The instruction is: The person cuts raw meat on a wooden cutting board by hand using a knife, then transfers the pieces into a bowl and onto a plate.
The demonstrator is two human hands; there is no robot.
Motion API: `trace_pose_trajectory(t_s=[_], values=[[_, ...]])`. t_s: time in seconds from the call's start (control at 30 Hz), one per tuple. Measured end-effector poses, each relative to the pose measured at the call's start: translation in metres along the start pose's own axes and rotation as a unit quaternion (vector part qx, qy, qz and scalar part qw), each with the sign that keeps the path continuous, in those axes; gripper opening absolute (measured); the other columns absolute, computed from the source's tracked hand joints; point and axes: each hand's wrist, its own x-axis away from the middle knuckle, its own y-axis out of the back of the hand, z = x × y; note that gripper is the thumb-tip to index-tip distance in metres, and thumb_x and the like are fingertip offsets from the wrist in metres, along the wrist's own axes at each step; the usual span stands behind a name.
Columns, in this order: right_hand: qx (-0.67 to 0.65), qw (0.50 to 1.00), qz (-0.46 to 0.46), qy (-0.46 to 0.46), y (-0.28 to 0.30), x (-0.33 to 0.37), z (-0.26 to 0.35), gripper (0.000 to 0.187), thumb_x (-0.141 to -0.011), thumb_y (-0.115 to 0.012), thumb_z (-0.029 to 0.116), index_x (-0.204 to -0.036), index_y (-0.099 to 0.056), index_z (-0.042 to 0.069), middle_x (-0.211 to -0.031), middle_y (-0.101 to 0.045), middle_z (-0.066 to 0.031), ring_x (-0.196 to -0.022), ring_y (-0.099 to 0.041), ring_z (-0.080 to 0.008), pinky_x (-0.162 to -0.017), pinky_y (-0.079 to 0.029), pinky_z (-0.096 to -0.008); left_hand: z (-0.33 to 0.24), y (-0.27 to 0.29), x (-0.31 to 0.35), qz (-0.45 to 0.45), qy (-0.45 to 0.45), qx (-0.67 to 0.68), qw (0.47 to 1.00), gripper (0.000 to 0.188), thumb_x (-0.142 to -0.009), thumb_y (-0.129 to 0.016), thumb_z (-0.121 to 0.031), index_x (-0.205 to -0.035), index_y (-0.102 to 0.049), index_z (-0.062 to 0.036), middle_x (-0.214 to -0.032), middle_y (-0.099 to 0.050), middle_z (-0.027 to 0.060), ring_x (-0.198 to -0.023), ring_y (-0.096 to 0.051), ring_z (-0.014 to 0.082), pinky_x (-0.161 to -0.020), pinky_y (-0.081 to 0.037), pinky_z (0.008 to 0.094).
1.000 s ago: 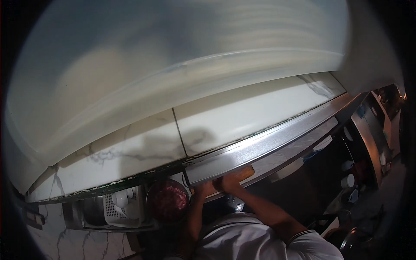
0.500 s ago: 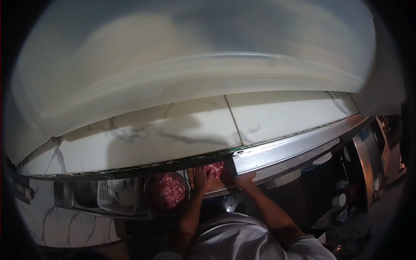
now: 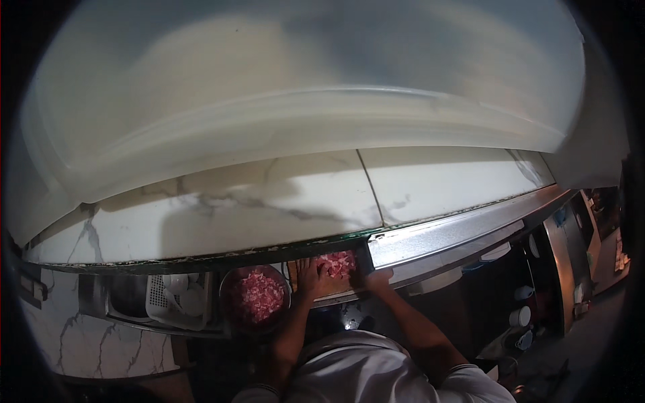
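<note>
On a wooden cutting board [image 3: 330, 287] lies a pile of chopped raw meat [image 3: 338, 263]. My left hand [image 3: 310, 279] rests at the pile's left side, fingers stretched out and thumb against the meat. At the board's right end is my right hand [image 3: 376, 278], its fingers closed and partly hidden. A dark, flat, upright shape [image 3: 363, 258] stands between that hand and the meat; I cannot make out whether it is a blade in the grip. Left of the board, a round metal bowl [image 3: 224, 303] holds a heap of cut raw meat [image 3: 259, 295].
A white perforated basket [image 3: 158, 310] with white dishes sits beside a sink [image 3: 127, 295] at the left. A metal-edged ledge [image 3: 437, 240] runs above my right hand. White cups [image 3: 519, 317] stand at the right. A large translucent container [image 3: 322, 121] fills the upper view.
The whole view has shifted slightly. The dark flat shape by my right hand sits a little further from the meat. My left hand stays beside the pile.
</note>
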Motion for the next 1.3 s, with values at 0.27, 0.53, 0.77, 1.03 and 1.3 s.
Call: trace_pose_trajectory(t_s=[0.27,0.53,0.77,1.03,1.3], values=[[0.141,0.976,0.081,0.144,-0.011,0.008,0.077,0.047,-0.089,-0.076,0.031,-0.125,-0.072,0.001,-0.123,-0.071,-0.0323,-0.115,-0.066,-0.0560,-0.101,-0.054,-0.0601,0.065,0.022,0.043,-0.005,0.042,-0.051,0.998,0.067,-0.101,-0.068,-0.052,-0.139,-0.061,0.0024,-0.143,-0.059,0.0288,-0.142,-0.049,0.0500,-0.126,-0.029,0.0642],[0.176,0.965,0.079,0.178,0.001,0.012,0.098,0.035,-0.093,-0.071,0.025,-0.115,-0.070,-0.003,-0.112,-0.072,-0.0293,-0.106,-0.067,-0.0540,-0.095,-0.053,-0.0624,0.070,0.027,0.042,-0.001,0.030,-0.074,0.997,0.066,-0.101,-0.069,-0.053,-0.136,-0.062,0.0026,-0.140,-0.060,0.0313,-0.138,-0.051,0.0513,-0.123,-0.033,0.0625],[0.225,0.955,0.010,0.192,0.005,0.005,0.045,0.041,-0.088,-0.072,0.022,-0.123,-0.072,0.001,-0.118,-0.073,-0.0277,-0.110,-0.068,-0.0533,-0.095,-0.057,-0.0598,0.034,0.011,0.022,-0.022,0.034,0.022,0.999,0.063,-0.101,-0.070,-0.053,-0.132,-0.064,0.0015,-0.137,-0.062,0.0310,-0.135,-0.053,0.0518,-0.121,-0.035,0.0625],[0.413,0.904,0.091,0.065,-0.028,0.007,-0.009,0.052,-0.093,-0.066,0.049,-0.124,-0.078,0.009,-0.120,-0.079,-0.0194,-0.110,-0.075,-0.0464,-0.086,-0.059,-0.0621,0.020,0.011,0.019,-0.037,-0.034,-0.045,0.998,0.064,-0.102,-0.069,-0.051,-0.138,-0.062,0.0002,-0.133,-0.063,0.0319,-0.132,-0.055,0.0523,-0.116,-0.039,0.0615],[0.158,0.984,0.036,0.080,-0.075,0.006,-0.035,0.057,-0.098,-0.061,0.052,-0.136,-0.072,0.011,-0.131,-0.073,-0.0238,-0.121,-0.069,-0.0507,-0.096,-0.055,-0.0645,0.054,0.014,0.029,0.004,0.012,-0.033,0.999,0.063,-0.102,-0.070,-0.050,-0.136,-0.063,0.0026,-0.136,-0.063,0.0313,-0.135,-0.053,0.0521,-0.117,-0.038,0.0614]])
